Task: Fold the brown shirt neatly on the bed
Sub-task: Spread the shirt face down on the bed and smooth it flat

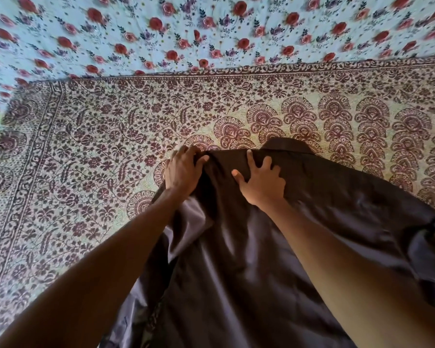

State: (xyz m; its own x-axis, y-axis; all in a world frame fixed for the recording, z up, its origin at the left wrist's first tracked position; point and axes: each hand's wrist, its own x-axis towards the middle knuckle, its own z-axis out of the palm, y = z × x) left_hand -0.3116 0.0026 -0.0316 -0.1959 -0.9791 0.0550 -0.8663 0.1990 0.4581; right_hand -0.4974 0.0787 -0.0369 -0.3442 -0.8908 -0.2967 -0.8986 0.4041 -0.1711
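The brown shirt [312,222] lies on the bed, collar at the far end, body running toward me. Its left side is folded up, showing a shiny lighter inside face. My left hand [182,172] grips the shirt's left shoulder edge, thumb over the cloth. My right hand [260,180] presses flat on the shirt just below the collar, fingers spread. A sleeve bunches at the far right edge of the view.
A cream bedspread [86,146] with maroon floral print covers the bed. Behind it hangs a pale blue cloth [211,28] with red roses. Open bedspread stretches to the left of the shirt and beyond the collar.
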